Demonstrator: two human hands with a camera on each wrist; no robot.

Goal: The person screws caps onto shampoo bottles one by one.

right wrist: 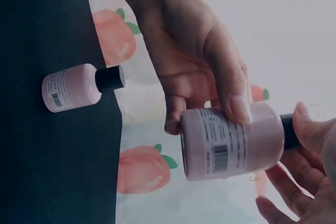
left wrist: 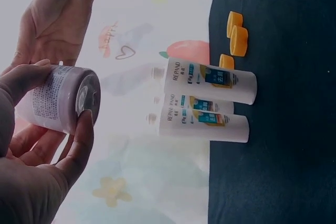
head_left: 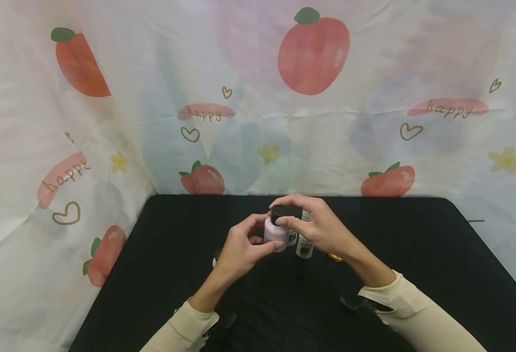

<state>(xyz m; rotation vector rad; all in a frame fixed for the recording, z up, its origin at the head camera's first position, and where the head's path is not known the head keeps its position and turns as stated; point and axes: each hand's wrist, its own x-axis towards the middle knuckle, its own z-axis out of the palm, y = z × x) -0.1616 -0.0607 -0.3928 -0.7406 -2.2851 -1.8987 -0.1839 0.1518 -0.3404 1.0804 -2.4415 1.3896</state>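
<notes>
My left hand (head_left: pixel 242 244) grips a pale pink bottle (head_left: pixel 275 235) around its body, lifted above the black table. The fingers and thumb of my right hand (head_left: pixel 325 224) pinch the bottle's black cap (head_left: pixel 278 212), which sits on the neck. A printed label with a barcode faces the right wrist view, and the bottle's base shows in the left wrist view. Another pink bottle (right wrist: pixel 73 87) with a black cap stands on the table; in the head view my left hand mostly hides it.
Behind my hands stand three white bottles (left wrist: pixel 210 81) with bare necks and printed labels. Beside them on the black table (head_left: pixel 407 244) lie three yellow caps (left wrist: pixel 239 41). A patterned cloth (head_left: pixel 249 58) hangs along the table's back and left edges.
</notes>
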